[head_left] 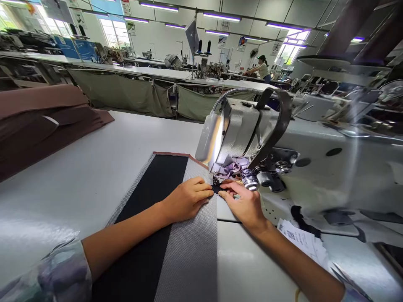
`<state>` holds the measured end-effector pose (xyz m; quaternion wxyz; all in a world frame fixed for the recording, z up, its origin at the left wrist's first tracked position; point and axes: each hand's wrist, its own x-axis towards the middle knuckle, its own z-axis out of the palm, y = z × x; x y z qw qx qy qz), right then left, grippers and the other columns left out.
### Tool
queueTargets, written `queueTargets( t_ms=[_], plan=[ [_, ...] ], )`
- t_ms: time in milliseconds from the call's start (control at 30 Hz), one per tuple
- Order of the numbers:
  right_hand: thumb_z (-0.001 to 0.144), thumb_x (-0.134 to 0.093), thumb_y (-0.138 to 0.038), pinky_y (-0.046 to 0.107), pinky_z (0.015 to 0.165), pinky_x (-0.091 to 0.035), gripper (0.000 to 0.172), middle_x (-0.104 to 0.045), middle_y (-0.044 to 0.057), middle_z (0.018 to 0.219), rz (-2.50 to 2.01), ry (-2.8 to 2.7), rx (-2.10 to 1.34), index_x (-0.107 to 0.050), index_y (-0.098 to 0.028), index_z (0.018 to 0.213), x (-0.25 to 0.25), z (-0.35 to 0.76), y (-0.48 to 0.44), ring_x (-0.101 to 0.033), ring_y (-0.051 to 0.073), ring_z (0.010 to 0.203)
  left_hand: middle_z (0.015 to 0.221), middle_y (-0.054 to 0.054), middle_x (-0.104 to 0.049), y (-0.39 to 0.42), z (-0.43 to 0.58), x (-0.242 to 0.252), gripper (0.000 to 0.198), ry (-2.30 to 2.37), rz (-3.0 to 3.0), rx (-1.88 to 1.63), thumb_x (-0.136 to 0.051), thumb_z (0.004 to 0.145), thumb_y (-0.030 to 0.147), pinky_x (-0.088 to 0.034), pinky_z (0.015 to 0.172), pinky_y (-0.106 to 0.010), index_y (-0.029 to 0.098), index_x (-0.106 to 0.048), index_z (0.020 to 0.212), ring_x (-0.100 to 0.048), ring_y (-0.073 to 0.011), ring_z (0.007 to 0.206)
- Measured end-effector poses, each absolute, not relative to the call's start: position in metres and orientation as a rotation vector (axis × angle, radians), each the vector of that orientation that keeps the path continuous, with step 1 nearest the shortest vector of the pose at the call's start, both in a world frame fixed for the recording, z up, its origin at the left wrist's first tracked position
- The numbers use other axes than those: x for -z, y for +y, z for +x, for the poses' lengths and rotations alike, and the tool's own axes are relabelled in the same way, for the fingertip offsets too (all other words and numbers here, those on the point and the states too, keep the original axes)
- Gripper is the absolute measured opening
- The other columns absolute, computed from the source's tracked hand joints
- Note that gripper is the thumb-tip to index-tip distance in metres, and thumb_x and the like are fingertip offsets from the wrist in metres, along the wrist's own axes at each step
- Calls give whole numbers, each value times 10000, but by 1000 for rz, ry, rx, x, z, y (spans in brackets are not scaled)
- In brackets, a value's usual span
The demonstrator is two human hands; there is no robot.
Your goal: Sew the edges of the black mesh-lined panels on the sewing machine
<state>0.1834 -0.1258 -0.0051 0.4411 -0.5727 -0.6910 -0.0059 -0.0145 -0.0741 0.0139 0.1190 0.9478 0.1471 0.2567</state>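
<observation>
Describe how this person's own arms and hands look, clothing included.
Each grip is a bare human hand: the left hand and right hand show no gloves, rings or watch. The forearms are bare too. The left sleeve has a blotchy pattern of pale grey-green and muted purple. Only a bluish edge of the right sleeve shows.

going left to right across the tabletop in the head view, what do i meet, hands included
Brown fabric pile → left hand → right hand → printed white papers → scissors at the lower right.
</observation>
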Motion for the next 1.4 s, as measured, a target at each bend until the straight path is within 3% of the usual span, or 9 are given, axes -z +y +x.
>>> queueTargets(
  t_ms=[300, 1100, 1400],
  plan=[
    [779, -646, -183, 233, 647, -484, 59, -710, 24, 851, -1383, -1777, 77, -702, -199, 787, 7, 185, -127, -609, 114, 584, 1079, -74, -666, -70, -15, -11, 207, 409, 2891, -761, -491, 919, 151, -470, 849, -348, 121, -626, 1073, -525, -214, 973],
    [826, -584, -177, 237, 682, -486, 111, -700, 19, 786, -1411, -1883, 89, -690, -204, 843, 4, 187, -132, -612, 129, 606, 1125, -71, -642, -67, -17, -12, 227, 391, 2762, -707, -522, 891, 152, -440, 913, -385, 147, -622, 1095, -498, -232, 1029],
    [836, -563, -169, 247, 749, -506, 163, -714, 21, 816, -1454, -1875, 154, -713, -224, 868, 7, 186, -126, -649, 150, 708, 997, -100, -617, -59, -13, -17, 172, 332, 2664, -669, -522, 888, 165, -442, 892, -364, 122, -588, 1041, -498, -225, 973]
  ],
)
